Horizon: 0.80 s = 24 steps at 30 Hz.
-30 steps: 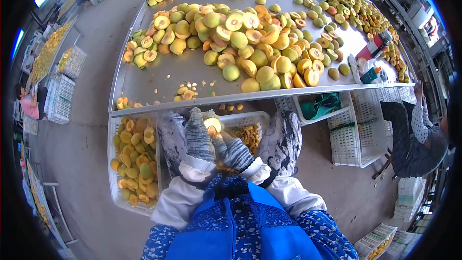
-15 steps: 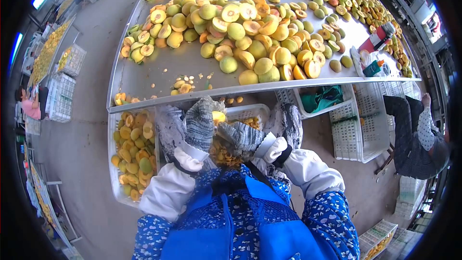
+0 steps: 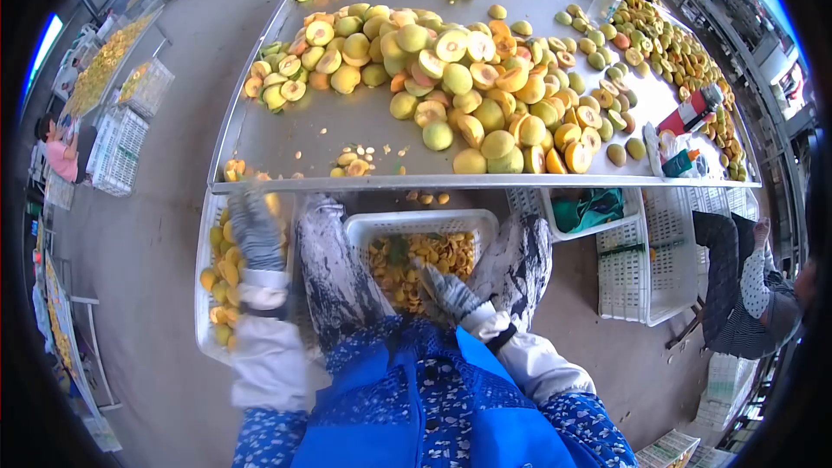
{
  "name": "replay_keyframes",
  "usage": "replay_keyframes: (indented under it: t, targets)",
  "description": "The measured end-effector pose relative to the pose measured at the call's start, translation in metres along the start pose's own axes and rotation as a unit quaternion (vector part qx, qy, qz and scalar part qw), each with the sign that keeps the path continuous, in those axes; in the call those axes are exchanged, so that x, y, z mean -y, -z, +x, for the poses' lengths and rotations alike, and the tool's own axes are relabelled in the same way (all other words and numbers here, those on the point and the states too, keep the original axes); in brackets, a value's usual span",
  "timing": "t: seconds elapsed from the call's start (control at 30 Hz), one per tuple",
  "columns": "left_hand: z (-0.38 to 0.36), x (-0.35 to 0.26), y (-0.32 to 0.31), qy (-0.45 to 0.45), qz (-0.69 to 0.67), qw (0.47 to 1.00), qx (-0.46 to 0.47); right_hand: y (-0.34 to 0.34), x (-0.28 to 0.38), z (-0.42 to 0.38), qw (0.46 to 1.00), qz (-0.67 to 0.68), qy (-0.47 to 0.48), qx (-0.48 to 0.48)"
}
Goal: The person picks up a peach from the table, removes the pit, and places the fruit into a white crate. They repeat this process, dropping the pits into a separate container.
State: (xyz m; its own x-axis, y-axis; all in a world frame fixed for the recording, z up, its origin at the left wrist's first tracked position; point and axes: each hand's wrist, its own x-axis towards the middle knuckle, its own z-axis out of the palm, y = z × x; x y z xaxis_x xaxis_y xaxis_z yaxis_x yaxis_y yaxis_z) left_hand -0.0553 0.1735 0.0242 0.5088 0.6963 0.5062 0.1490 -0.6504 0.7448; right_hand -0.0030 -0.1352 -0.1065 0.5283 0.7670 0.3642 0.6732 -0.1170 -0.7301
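Observation:
My left hand [image 3: 258,230], in a grey glove, is over the left crate [image 3: 204,295] of yellow fruit halves, near the table edge; it is smeared by motion and its fingers are unclear. A fruit piece [image 3: 273,204] shows beside its fingertips. My right hand [image 3: 451,295], also gloved, hovers over the crate [image 3: 420,224] between my knees, which holds cut scraps [image 3: 425,256]. Whether it grips anything is hidden. Above, a pile of halved and whole fruit [image 3: 485,87] lies on the metal table [image 3: 303,134].
On the table's right are a red container [image 3: 689,111], a green bottle [image 3: 680,163] and a clear jar [image 3: 607,0]. White crates [image 3: 622,269] stand below, near a seated person [image 3: 745,286]. Other people [image 3: 61,152] sit at the left.
My left hand has moved from between my knees to the left crate. My right hand has shifted slightly down over the scrap crate. The view has tilted, showing more of that crate.

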Motion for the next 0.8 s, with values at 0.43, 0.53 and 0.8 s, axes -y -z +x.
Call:
replay_keyframes:
  t: [0.43,0.53,0.8]
  targets:
    - [0.034,-0.088,-0.228,-0.507,0.297,0.725,0.359,-0.009,0.012,0.016,0.856,0.349,-0.374,0.075]
    - [0.039,-0.086,-0.254,-0.544,0.370,0.586,0.473,0.005,0.008,0.020,0.809,0.428,-0.400,0.048]
    - [0.025,-0.077,-0.140,0.208,-0.377,0.808,0.403,0.051,0.031,0.047,0.870,0.375,-0.310,-0.077]
